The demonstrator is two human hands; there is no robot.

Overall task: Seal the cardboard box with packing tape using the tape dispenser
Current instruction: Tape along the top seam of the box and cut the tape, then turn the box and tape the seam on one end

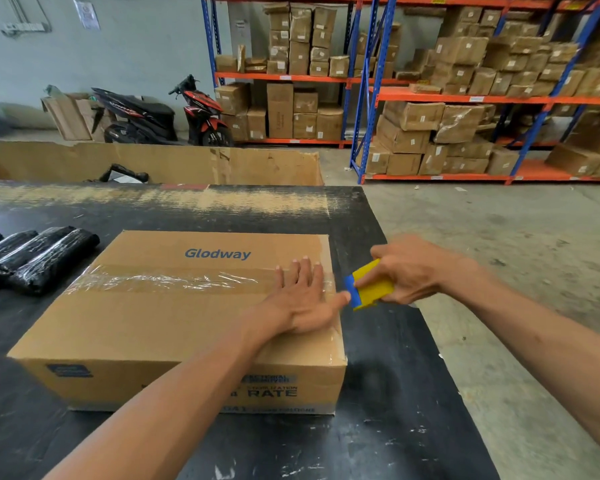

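Note:
A closed brown cardboard box (pixel 146 320) printed "Glodway" lies on the black table (pixel 378 427). A strip of clear packing tape (pixel 160 280) runs across its top seam from left to right. My left hand (pixel 300 301) rests flat on the tape near the box's right edge, fingers spread. Just past that edge, my right hand (pixel 413 271) grips a yellow and blue tape dispenser (pixel 369 287), its blue end close to my left thumb. The roll inside the dispenser is hidden by my fingers.
Several black wrapped rolls (pixel 39 259) lie at the table's left. A large open cardboard bin (pixel 187 164) stands behind the table. Beyond are a parked scooter (pixel 160 116) and blue-orange shelves (pixel 465 98) stacked with boxes. Concrete floor (pixel 499 237) lies to the right.

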